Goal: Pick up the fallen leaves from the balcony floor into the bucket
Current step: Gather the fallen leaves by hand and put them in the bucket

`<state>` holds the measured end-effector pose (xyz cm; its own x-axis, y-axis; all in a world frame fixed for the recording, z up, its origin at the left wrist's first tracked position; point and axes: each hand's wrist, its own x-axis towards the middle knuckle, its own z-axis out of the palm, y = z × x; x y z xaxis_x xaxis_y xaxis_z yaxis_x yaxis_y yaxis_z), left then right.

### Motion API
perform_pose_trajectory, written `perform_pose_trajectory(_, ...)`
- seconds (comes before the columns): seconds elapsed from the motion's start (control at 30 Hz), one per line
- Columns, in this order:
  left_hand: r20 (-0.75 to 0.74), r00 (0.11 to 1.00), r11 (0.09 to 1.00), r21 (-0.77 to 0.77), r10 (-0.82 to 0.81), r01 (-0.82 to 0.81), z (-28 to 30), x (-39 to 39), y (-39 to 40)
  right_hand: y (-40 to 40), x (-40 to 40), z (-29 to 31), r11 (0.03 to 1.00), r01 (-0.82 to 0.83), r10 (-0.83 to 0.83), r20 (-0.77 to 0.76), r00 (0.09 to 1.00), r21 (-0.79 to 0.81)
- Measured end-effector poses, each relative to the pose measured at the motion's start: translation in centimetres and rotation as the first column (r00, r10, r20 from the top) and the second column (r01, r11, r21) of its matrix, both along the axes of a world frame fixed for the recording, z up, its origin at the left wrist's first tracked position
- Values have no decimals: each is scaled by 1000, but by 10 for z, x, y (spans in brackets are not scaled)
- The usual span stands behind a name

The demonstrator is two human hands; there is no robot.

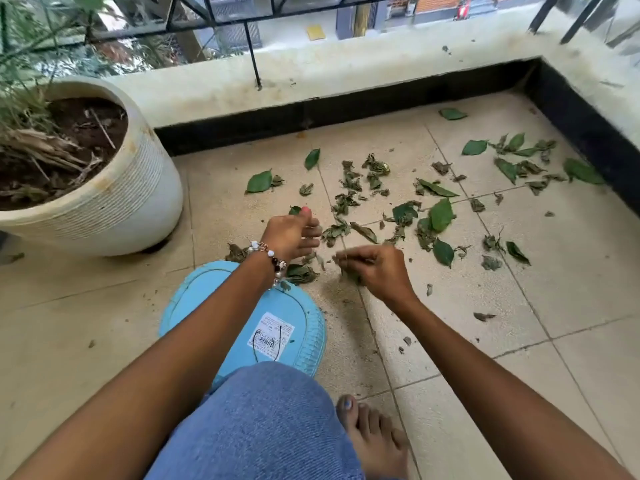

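Green and dried leaves [440,214] lie scattered over the beige floor tiles, mostly ahead and to the right. A light blue bucket [194,292] with a barcode sticker stands near my knee, partly hidden under my left forearm. My left hand [289,233], with a bead bracelet at the wrist, hovers just beyond the bucket. Its fingers are loosely spread and blurred, and a small green leaf [294,210] shows by the thumb. My right hand [375,268] is low over the floor to the right of the bucket, fingers curled round a clump of dry leaves [349,277].
A large white ribbed planter [138,199] with soil and a plant stands at the left. A low parapet wall [346,67] with a black railing and a black skirting bounds the floor at the back and right. My bare foot [372,438] and my denim-clad knee [263,420] are at the bottom.
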<state>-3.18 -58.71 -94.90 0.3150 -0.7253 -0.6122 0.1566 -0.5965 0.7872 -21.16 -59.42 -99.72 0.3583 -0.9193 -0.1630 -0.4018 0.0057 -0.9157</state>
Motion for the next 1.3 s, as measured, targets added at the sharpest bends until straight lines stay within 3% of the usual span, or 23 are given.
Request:
perform_pose_trajectory(0.07,-132,991,997,60,-37,45,4,-4,5,-9,19,22,998,39,-45,126,991,46)
perform_pose_trajectory(0.17,-443,890,991,123,110,-61,12,-9,6,-9,54,41,1000,5,-3,112,994,-19)
perform_pose_trajectory(0.23,-523,807,961,169,276,-219,16,-4,2,-7,70,45,960,-137,127,-56,990,-244)
perform_pose_trajectory(0.27,-507,791,940,180,341,-290,15,1,1,-9,74,42,885,-284,221,-204,954,-369)
perform_pose_trajectory(0.33,-400,816,909,169,417,-382,11,17,1,-19,78,39,767,-526,395,-374,839,-368)
perform_pose_trajectory(0.37,-341,832,899,156,437,-408,8,24,2,-24,77,40,787,-545,457,-321,830,-289)
perform_pose_trajectory(0.4,-300,838,890,135,455,-435,6,33,2,-30,76,43,858,-485,469,-125,874,-171)
perform_pose_trajectory(0.43,-279,839,884,114,467,-454,5,41,2,-34,74,45,920,-388,392,103,914,-61)
perform_pose_trajectory(0.47,-266,836,877,99,479,-471,4,50,2,-39,72,40,956,-294,287,211,934,3)
perform_pose_trajectory(0.5,-258,830,868,91,494,-488,3,59,1,-44,71,31,967,-256,252,159,955,8)
perform_pose_trajectory(0.53,-256,822,859,90,509,-504,2,67,1,-46,70,21,957,-290,290,-5,957,-21)
perform_pose_trajectory(0.57,-262,808,847,93,527,-523,0,75,1,-46,72,8,921,-386,367,-219,904,-49)
perform_pose_trajectory(0.63,-287,781,828,106,555,-550,-4,87,3,-38,75,-22,768,-638,503,-557,661,-64)
perform_pose_trajectory(0.7,-332,748,813,131,575,-567,-7,93,5,-25,76,-42,623,-781,513,-737,440,-32)
perform_pose_trajectory(0.73,-360,727,804,142,585,-577,-8,96,7,-21,76,-50,578,-814,492,-772,404,-58)
perform_pose_trajectory(0.9,-444,664,781,157,602,-604,-10,105,6,-25,73,-62,390,-866,512,-708,486,-313)
perform_pose_trajectory(1.03,-453,663,776,111,596,-621,-8,117,6,-45,99,-29,568,-781,547,-590,594,-259)
perform_pose_trajectory(1.1,-436,670,771,97,601,-629,-6,129,7,-52,122,-17,571,-783,597,-531,602,-247)
perform_pose_trajectory(1.2,-378,689,767,99,618,-634,-9,143,10,-52,164,-15,403,-894,654,-621,432,-198)
perform_pose_trajectory(1.3,-309,715,769,96,627,-632,-13,150,13,-46,195,-21,196,-978,597,-784,173,-67)
